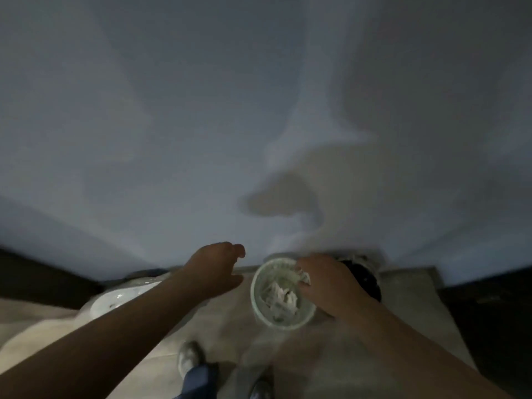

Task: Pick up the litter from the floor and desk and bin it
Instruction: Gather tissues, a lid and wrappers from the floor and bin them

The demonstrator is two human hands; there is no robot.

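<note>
Litter: one crumpled white paper scrap, pinched by right hand.
Bin: one round pale-green bin, under that hand.
Left hand: loosely curled, empty.

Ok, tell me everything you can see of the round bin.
The bin is round, open-topped, pale greenish-white, plastic by its look, upright on the beige floor near the wall. Crumpled white paper lies inside. The right hand holds a paper wad over its right rim; contact with the rim is unclear.

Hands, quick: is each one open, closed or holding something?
Left hand: open, loosely curled, empty.
Right hand: pinches crumpled litter above the bin.
</note>
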